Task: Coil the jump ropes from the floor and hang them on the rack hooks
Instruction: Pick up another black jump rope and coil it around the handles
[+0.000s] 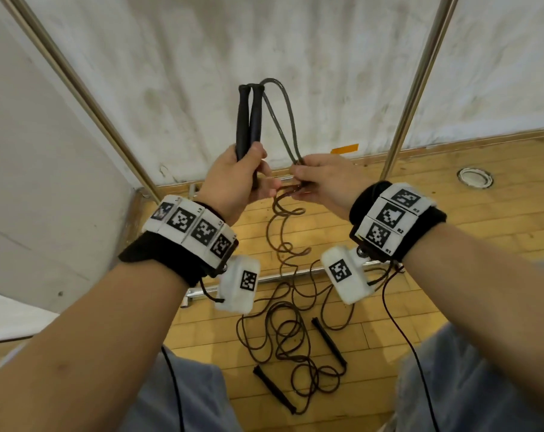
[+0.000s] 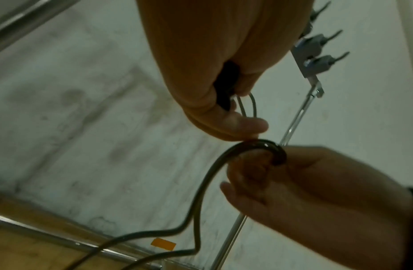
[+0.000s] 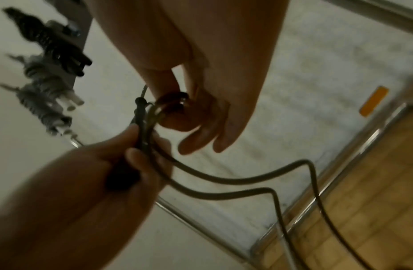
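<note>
My left hand [image 1: 256, 177] grips the two black handles [image 1: 249, 120] of a jump rope, held upright side by side. Its grey cord [image 1: 283, 120] loops over from the handle tops down to my right hand [image 1: 298, 171], which pinches both strands. In the left wrist view the cord [image 2: 258, 145] bends over a finger of the right hand [image 2: 293, 182], just below the left hand [image 2: 223, 113]. From there the rope trails to the floor [image 1: 283, 232]. In the right wrist view the right hand [image 3: 177, 106] pinches the cord beside the left hand [image 3: 131, 155]. The rack hooks [image 2: 321, 45] stick out above.
A second jump rope [image 1: 295, 338] lies tangled on the wooden floor between my legs, its black handles [image 1: 328, 341] apart. The rack's metal uprights [image 1: 420, 82] and base bar [image 1: 280, 277] stand before the white wall. A dark bundle [image 3: 41, 38] hangs on one hook.
</note>
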A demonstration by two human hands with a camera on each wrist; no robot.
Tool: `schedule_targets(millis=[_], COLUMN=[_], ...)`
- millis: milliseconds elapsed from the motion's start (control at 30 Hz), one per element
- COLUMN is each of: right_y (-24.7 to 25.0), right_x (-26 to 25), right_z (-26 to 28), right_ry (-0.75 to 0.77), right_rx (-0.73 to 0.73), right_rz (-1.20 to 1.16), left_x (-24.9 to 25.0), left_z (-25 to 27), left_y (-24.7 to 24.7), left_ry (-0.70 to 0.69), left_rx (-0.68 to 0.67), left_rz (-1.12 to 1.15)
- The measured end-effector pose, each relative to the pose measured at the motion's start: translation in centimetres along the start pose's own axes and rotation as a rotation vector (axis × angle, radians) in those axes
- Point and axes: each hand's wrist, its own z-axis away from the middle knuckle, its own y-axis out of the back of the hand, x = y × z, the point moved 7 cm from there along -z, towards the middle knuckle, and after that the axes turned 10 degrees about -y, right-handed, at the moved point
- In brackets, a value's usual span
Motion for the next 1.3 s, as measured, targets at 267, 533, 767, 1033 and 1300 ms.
schedule_targets(millis=[267,533,767,1033,1300], right_y=[-1.0,-2.0,-5.3,-6.2,-5.2], right_x=[1.3,0.6,1.1,2.2,3.8], right_z=[0.6,1.1,1.9,2.1,1.9], right_ry=[-0.097,-0.042,0.075,-0.018,0.006], right_rx=[0.042,-0.016,0.051,-0.060,-0.072], right_rz=[-0.324,-0.416,0.682,0.744,0.630], left_x=[1.0,0.8,-0.1,-0.2,1.2], left_z=[-0.5,-0.1,0.5,0.9,-1.0], left_y=[-0.2,-0.4,-1.7,-2.3,0.9], left_ry=[-0.123,-0.059,0.037,0.026,-0.090], left_rx=[0.041,0.145,0.047,0.033,0.326], left_rz=[-0.133,0.002,0.119,0.126,0.014])
